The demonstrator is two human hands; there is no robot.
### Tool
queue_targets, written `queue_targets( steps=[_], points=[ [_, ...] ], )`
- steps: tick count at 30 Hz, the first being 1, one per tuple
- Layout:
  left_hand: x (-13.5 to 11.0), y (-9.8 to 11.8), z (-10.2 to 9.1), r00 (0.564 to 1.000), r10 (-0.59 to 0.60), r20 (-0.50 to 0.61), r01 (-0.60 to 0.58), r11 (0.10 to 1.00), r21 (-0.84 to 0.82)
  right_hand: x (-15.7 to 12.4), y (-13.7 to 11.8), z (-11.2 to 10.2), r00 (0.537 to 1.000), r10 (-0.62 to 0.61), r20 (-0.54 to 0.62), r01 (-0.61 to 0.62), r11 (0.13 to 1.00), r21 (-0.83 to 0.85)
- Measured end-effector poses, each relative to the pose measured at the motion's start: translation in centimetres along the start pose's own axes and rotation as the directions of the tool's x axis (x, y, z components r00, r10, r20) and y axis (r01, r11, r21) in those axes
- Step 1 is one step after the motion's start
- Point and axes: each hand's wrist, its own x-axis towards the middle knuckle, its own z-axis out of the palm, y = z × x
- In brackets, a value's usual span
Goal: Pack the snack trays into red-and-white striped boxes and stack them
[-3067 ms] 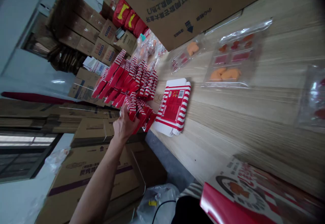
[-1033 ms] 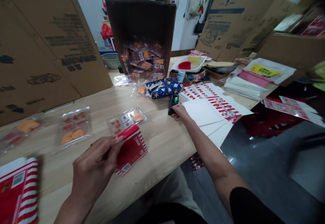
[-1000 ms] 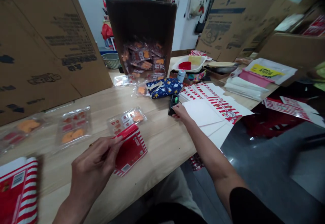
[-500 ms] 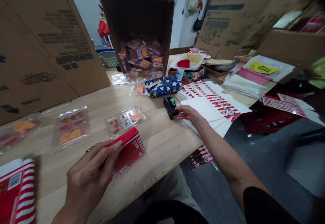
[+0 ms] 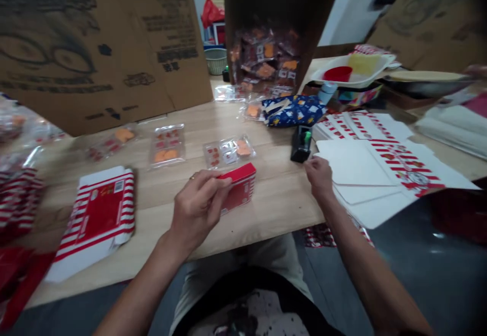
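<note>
Red striped carton (image 5: 239,188) at table (image 5: 274,199) centre is half hidden behind your left hand (image 5: 198,206), fingers pinched on its top edge. Your right hand (image 5: 319,176), at 3 o'clock, is blurred; its grip cannot be judged, near the tape dispenser (image 5: 301,144).

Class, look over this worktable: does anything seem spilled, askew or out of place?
Yes. A tall brown carton spills clear snack packets onto the table, and striped sheets lie on the floor below its edge.
</note>
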Motion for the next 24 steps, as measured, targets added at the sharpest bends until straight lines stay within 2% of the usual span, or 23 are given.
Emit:
queue_targets(
  steps=[2,3,4,7,9,13,15,17,20,24],
  points=[
    [-0.2,0.3,-0.4,0.998,-0.017,0.054,0.019,1.000,-0.024,-3.0,-3.3,0.2,0.997,-0.074,-0.010,0.074,0.997,0.036],
    [-0.3,0.5,-0.5,0.998,-0.020,0.065,0.022,0.999,-0.033,-4.8,-5.3,0.5,0.991,-0.126,0.051,0.120,0.988,0.096],
    [-0.5,0.7,-0.6,0.998,-0.020,0.068,0.023,0.999,-0.040,-6.8,-7.3,0.9,0.972,-0.163,0.170,0.139,0.979,0.148],
    [-1.0,1.4,-0.7,0.997,-0.052,0.057,0.054,0.998,-0.042,-11.7,-12.6,3.1,0.844,-0.255,0.471,0.095,0.936,0.338],
    [-1.4,1.8,-0.6,0.992,-0.117,0.043,0.119,0.991,-0.053,-13.5,-14.5,4.8,0.800,-0.242,0.549,-0.006,0.912,0.410],
    [-2.1,2.1,-0.3,0.978,-0.210,0.013,0.210,0.973,-0.097,-13.8,-14.8,7.5,0.837,-0.091,0.540,-0.167,0.896,0.411],
    [-2.2,2.1,-0.4,0.982,-0.188,0.002,0.187,0.977,-0.098,-13.4,-14.2,8.2,0.850,-0.027,0.526,-0.209,0.900,0.383],
    [-1.9,2.1,-0.6,0.993,-0.118,0.017,0.119,0.990,-0.081,-13.2,-13.7,8.6,0.851,0.008,0.525,-0.234,0.901,0.365],
    [-1.4,2.1,-1.0,0.996,-0.029,0.079,0.035,0.996,-0.079,-13.4,-13.2,8.7,0.848,-0.023,0.530,-0.210,0.903,0.375],
    [-0.5,1.8,-1.2,0.994,-0.055,0.099,0.067,0.990,-0.126,-13.5,-12.5,9.0,0.872,-0.089,0.481,-0.136,0.901,0.412]
  ],
)
